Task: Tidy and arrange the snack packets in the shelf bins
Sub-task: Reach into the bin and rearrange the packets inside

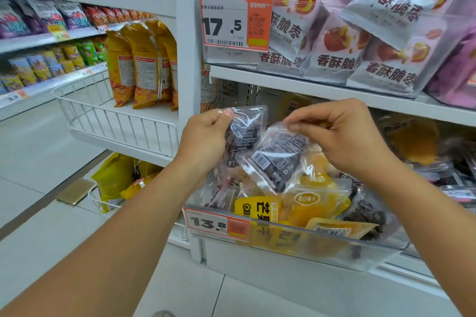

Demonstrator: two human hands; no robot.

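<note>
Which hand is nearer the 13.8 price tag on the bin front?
Left. The left hand is above the 13.8 price tag; the right hand is above it, farther right.

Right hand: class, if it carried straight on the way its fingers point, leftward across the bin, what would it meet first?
Most likely the dark packet that the left hand holds. The right hand pinches the top edge of another clear packet, fingertips aimed left. Depth is unclear from this single view.
</note>
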